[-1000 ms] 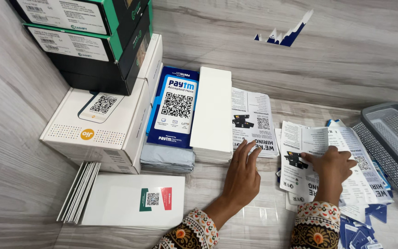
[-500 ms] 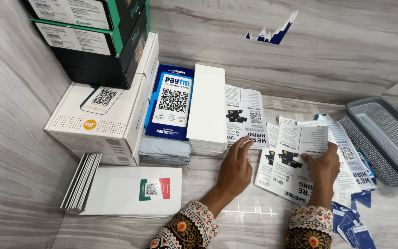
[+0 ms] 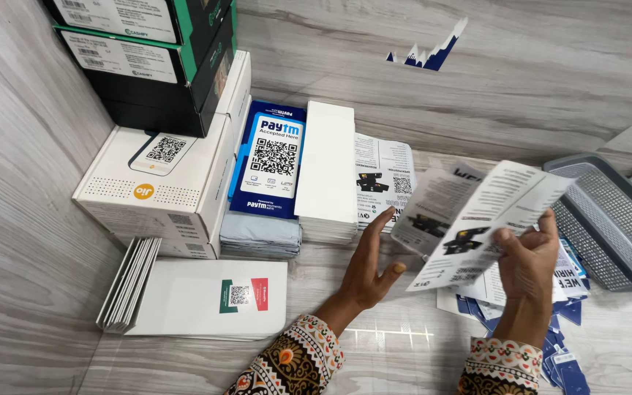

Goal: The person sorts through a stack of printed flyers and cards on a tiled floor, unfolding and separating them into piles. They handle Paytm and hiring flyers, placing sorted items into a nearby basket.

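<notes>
My right hand [image 3: 527,265] grips a bunch of white printed leaflets [image 3: 477,219] and holds them lifted and tilted above the table. My left hand [image 3: 369,265] is open, fingers spread, its fingertips touching the lower left edge of those lifted leaflets and the near edge of a flat pile of the same leaflets [image 3: 382,175]. More leaflets and small blue cards [image 3: 561,351] lie scattered under and beside my right hand.
A tall white stack [image 3: 327,170] and a blue scan-code stand [image 3: 271,162] sit left of the flat pile. White boxes [image 3: 156,186] carry black-and-green boxes [image 3: 148,58] at far left. White envelopes [image 3: 206,298] lie in front. A grey mesh tray [image 3: 616,219] stands at right.
My right hand has lifted the bunch of leaflets off the scattered pile and tilted them up. My left hand has turned, fingers now reaching toward the raised leaflets.
</notes>
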